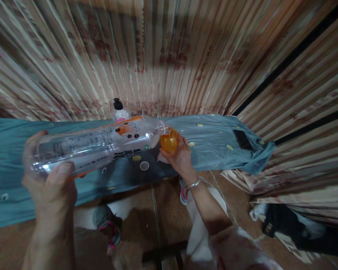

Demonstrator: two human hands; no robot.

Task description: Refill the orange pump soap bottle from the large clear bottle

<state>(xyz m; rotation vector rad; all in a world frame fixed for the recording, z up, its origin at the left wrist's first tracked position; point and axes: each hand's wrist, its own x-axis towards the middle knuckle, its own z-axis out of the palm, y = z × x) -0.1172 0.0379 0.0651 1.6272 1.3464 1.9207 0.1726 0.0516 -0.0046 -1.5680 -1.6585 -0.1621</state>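
Note:
My left hand (52,180) is closed round the base of a large clear plastic bottle (101,148) with an orange and white label. The bottle lies tilted on its side in the air, its uncapped neck pointing right. In my right hand (181,157) is a small, rounded, translucent orange container (169,141), gripped by the fingers. The bottle's mouth meets the top of this container; whether liquid flows between them I cannot tell. Below the bottle, a white round cap (144,165) lies on the teal cloth (208,131). A pale thing (163,159) shows partly behind my right hand.
Behind the large bottle stands a clear pump bottle (118,110) with a black top. A dark phone (242,140) lies at the cloth's right end. Pleated curtains (169,56) hang behind and to the right. Dark bags (295,228) sit on the tiled floor.

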